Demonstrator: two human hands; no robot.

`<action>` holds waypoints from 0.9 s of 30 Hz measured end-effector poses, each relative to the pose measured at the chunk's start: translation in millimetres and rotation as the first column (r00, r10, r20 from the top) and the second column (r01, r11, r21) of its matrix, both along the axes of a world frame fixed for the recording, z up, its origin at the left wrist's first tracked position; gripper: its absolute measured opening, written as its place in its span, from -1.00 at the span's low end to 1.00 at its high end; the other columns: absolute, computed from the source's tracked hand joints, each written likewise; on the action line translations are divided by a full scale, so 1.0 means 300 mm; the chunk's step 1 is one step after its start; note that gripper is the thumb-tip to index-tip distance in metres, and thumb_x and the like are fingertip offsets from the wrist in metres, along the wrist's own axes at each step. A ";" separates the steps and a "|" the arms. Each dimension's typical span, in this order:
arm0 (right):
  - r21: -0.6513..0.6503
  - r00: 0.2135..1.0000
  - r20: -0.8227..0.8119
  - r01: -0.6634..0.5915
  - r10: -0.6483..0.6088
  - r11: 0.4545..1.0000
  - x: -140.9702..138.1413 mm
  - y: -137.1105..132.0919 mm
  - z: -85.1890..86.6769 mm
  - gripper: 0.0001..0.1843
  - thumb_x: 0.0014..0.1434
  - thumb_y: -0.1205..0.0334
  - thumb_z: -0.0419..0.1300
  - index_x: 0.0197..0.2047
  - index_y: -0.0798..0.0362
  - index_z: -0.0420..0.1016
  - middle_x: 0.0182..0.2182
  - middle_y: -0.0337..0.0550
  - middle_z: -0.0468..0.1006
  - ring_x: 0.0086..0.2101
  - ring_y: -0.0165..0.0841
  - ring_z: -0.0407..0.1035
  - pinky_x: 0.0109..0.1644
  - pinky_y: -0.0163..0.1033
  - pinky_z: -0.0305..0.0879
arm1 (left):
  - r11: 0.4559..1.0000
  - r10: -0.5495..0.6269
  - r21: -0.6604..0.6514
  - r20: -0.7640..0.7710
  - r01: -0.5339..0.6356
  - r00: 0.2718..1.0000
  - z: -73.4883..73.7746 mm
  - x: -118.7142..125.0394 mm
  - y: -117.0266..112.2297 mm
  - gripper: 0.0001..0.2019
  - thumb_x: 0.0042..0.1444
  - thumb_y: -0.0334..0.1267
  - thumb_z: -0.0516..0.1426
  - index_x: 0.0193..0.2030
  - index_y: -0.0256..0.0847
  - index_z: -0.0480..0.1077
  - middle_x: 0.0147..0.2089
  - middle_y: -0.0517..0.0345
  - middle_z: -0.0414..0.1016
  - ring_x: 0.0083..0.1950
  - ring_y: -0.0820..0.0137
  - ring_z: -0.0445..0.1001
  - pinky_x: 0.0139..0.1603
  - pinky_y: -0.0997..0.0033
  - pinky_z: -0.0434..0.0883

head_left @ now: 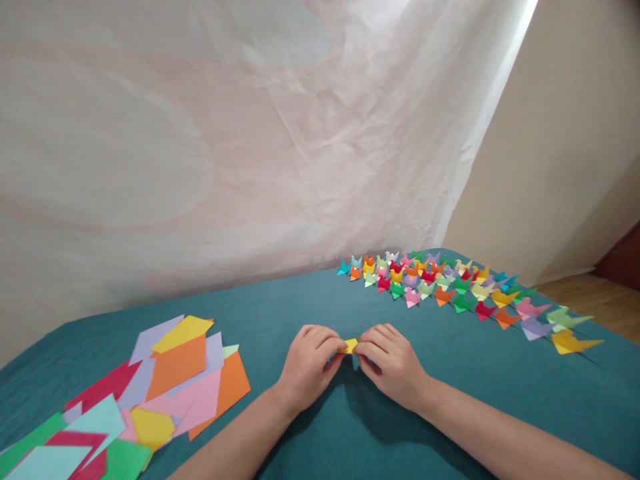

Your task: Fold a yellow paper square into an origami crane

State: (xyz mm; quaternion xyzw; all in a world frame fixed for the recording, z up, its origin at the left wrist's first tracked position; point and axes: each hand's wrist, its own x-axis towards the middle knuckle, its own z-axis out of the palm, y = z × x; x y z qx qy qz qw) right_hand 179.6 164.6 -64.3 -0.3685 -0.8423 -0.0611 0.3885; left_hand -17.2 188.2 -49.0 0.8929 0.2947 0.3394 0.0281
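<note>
Where our fingertips meet at lower centre of the frame, we pinch a small yellow folded paper (pixel 349 346), our left hand (pixel 309 366) and right hand (pixel 391 361) curled knuckles-up, forearms resting on the teal cloth (pixel 280 300).

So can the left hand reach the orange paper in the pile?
Probably yes. The orange paper lies off to the side of the left hand, with only teal cloth between, but that hand is busy pinching the small yellow paper with the right hand.
</note>
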 end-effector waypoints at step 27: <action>-0.248 1.000 -0.021 0.010 -0.015 0.969 0.022 0.043 -0.043 -0.79 0.19 0.35 0.14 -0.10 -0.01 0.49 -0.24 -0.18 0.59 -0.25 -0.36 0.42 -0.13 -0.21 0.28 | 0.999 0.034 -0.031 -0.107 -0.037 0.994 -0.035 -0.022 0.044 -0.84 0.15 -0.48 0.02 -0.28 -0.17 0.37 -0.26 0.18 0.52 -0.21 0.41 0.48 -0.11 0.39 0.35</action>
